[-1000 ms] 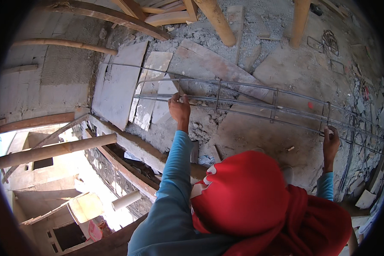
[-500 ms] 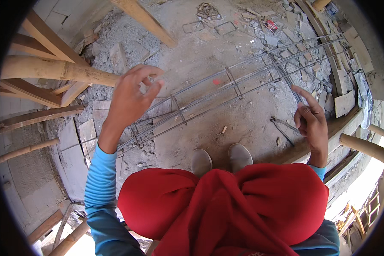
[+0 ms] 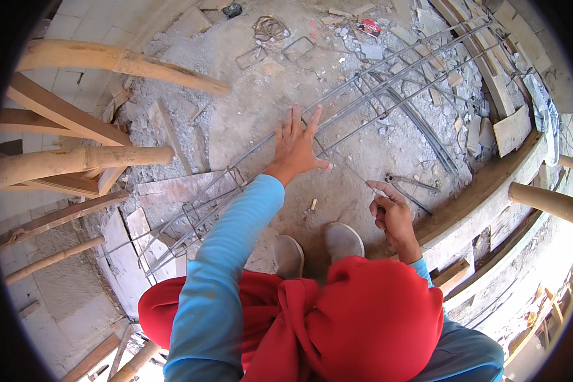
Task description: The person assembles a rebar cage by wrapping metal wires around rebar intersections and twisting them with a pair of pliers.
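Observation:
A long cage of thin steel rebar (image 3: 356, 105) runs diagonally over the dusty ground, with ties set along it. Spread fingers of my left hand (image 3: 294, 143) reach onto the cage's middle, and the palm hides part of the bars. To the right, my right hand (image 3: 393, 216) is closed in a pinch on what looks like a thin wire (image 3: 356, 173), which points toward the cage. Just beyond that hand a pair of pincers (image 3: 414, 186) lies on the ground. Several loose steel rods (image 3: 426, 137) rest under and beside the cage's right half.
Bent rectangular stirrups (image 3: 299, 49) and a wire bundle (image 3: 270, 29) lie at the far side. Bamboo poles (image 3: 89, 164) and timber beams (image 3: 70, 111) jut in from the left. A wooden board edge (image 3: 484, 204) curves along the right. Rubble (image 3: 388, 51) covers the far right.
My left hand has moved right and down onto the cage, fingers spreading. My right hand has moved left and nearer me, with a thin wire now visible at its fingertips. The view has shifted.

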### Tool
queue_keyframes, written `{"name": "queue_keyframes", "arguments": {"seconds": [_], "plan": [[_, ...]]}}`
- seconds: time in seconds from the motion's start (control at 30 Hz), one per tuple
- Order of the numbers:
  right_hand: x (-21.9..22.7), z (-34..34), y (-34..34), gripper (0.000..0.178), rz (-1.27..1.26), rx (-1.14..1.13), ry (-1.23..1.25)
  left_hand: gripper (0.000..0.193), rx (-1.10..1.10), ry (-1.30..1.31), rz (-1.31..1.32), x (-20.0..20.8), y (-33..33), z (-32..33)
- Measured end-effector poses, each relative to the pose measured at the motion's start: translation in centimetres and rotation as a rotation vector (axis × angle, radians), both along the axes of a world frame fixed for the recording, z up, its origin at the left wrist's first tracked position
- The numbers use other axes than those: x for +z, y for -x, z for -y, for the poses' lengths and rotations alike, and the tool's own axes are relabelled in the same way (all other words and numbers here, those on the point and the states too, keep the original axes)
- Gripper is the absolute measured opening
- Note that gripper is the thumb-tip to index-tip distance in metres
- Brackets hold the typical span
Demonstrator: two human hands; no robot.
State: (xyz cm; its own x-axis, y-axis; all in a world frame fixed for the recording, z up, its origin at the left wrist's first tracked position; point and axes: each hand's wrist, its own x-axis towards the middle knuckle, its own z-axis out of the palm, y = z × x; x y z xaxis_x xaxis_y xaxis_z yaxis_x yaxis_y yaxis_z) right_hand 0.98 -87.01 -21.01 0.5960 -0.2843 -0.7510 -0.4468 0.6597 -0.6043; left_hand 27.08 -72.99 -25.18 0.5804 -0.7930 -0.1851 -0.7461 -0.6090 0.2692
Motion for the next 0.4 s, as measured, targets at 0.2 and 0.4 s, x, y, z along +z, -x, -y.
{"name": "queue_keyframes", "arguments": {"seconds": [0.2, 0.4], "plan": [[-4.0, 0.7, -0.5, 0.034, 0.0, -0.165, -0.012, 0.142, 0.106, 0.063, -0.06, -3.1, -0.3, 1.0], [-6.6, 0.3, -1.9, 0.03, -0.069, -0.109, -0.091, 0.14, 0.135, 0.089, -0.048, -3.6, -0.3, 1.4]]}}
